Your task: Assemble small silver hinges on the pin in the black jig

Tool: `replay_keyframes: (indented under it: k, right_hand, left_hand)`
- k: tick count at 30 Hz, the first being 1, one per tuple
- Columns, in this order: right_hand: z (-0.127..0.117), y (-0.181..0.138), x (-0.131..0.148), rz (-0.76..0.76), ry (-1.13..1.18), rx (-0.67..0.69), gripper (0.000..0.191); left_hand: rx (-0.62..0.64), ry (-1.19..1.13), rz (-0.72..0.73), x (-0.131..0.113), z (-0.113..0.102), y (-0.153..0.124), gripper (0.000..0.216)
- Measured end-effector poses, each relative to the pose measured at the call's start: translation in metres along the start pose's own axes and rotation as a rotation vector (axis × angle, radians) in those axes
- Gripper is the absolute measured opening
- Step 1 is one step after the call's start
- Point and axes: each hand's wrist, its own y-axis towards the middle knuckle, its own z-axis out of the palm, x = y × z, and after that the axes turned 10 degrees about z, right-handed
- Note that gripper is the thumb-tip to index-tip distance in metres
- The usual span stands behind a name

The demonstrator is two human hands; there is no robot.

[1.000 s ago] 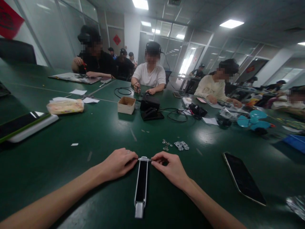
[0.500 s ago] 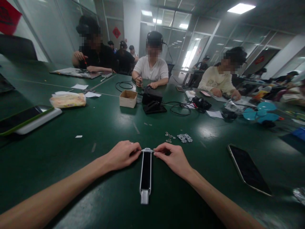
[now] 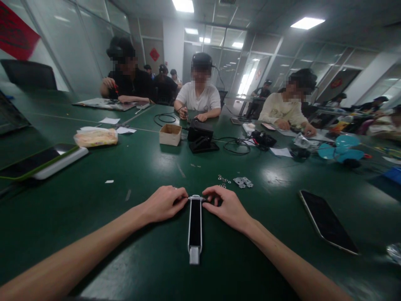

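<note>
A long narrow piece with a silver frame and a black middle (image 3: 196, 223) lies flat on the green table. A silver block (image 3: 194, 255) forms its near end, and a thin metal crosspiece (image 3: 196, 198) spans its far end. My left hand (image 3: 164, 203) is closed in a pinch at the left tip of that crosspiece. Close by its right tip, my right hand (image 3: 228, 207) has thumb and forefinger apart; whether a fingertip touches the metal I cannot tell. Just beyond the right hand lie several small metal rings (image 3: 224, 179) and a cluster of grey metal plates (image 3: 243, 182).
A phone (image 3: 327, 221) lies at the right. Farther off stand a small open box (image 3: 170, 135) and a black stand (image 3: 201, 136) with cables. On the left are a green-edged tablet-like device (image 3: 40, 161) and a plastic-wrapped packet (image 3: 95, 137). Several people sit across the table.
My right thumb and forefinger have spread apart at the crosspiece's right tip. The left hand still pinches its end. The view has tilted up slightly.
</note>
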Motion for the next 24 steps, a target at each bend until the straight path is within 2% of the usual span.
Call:
replay_keyframes:
  k: [9, 24]
  right_hand:
    - [-0.0009, 0.0007, -0.0025, -0.065, -0.052, -0.019, 0.010]
    - [-0.0014, 0.0006, -0.0017, -0.075, -0.078, -0.025, 0.007]
  left_hand:
    - [-0.004, 0.018, 0.016, 0.0016, 0.0008, -0.0003, 0.014]
    - [-0.015, 0.032, 0.033, 0.0027, 0.0031, -0.0015, 0.016]
